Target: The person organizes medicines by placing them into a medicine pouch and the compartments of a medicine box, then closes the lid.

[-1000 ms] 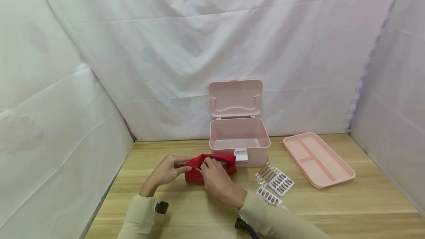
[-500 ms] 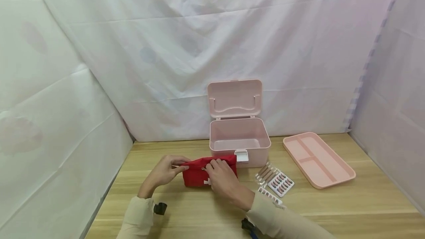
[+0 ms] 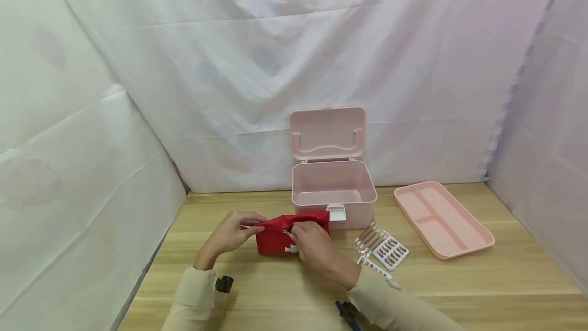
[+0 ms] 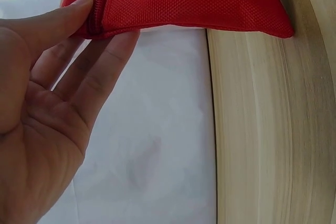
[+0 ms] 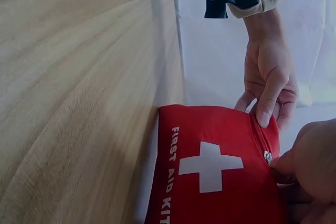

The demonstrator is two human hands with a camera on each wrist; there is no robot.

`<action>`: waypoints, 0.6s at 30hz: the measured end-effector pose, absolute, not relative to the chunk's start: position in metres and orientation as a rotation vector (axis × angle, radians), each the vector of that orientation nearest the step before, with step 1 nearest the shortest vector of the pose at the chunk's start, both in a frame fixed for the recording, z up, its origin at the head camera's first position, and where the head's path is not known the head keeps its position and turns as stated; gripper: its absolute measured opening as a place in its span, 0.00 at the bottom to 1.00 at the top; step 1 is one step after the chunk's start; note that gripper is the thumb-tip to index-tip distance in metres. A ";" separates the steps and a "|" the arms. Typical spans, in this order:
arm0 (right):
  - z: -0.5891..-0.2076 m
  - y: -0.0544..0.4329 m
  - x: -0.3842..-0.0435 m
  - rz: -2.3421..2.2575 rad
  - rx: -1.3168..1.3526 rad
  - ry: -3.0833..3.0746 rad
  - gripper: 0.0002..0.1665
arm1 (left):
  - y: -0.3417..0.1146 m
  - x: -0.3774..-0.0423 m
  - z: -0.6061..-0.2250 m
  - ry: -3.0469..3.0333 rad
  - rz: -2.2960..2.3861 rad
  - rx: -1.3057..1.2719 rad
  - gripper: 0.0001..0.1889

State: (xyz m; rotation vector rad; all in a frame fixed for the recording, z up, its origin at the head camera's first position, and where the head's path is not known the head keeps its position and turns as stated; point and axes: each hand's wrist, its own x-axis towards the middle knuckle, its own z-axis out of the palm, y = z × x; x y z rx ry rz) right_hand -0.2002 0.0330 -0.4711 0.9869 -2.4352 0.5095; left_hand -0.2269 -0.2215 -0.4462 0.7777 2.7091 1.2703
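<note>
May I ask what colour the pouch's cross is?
The cross is white, clearest in the right wrist view.

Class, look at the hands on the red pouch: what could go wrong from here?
The right hand pinches the zipper pull on the red pouch; it might jam. The left hand pinches only one end, so the pouch could slip. The right sleeve looks close to the nearer pill pack and might brush it.
</note>
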 end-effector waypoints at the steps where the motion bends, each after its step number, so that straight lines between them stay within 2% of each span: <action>1: -0.471 0.034 -0.200 0.543 0.997 -2.443 0.09 | -0.221 -0.227 -0.446 2.707 1.272 0.783 0.10; 18: -0.470 0.040 -0.199 0.380 1.075 -2.526 0.05 | -0.221 -0.226 -0.446 2.716 1.271 0.820 0.10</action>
